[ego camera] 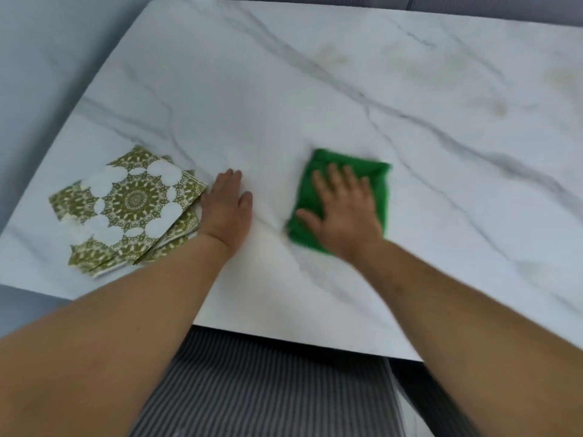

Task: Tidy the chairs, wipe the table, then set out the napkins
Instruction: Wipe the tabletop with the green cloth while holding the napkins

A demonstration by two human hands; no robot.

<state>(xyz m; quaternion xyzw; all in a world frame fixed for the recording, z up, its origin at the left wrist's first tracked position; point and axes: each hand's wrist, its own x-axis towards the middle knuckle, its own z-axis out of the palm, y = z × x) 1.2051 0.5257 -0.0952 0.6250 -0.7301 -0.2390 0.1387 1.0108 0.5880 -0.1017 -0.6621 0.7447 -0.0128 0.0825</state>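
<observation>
A white marble table [315, 89] with grey veins fills the view. My right hand [344, 206] lies flat with spread fingers on a folded green cloth [377, 181] near the table's front edge, pressing it to the surface. My left hand [228, 205] rests flat on the bare tabletop, its outer edge touching a fanned stack of white napkins with an olive-green ornament print [129, 209] at the front left. The cloth looks blurred by motion.
Faint yellowish stains [498, 108] mark the marble at the back right. The table's left edge [94, 86] runs diagonally against a pale floor. A grey striped surface [268, 389] shows below the front edge.
</observation>
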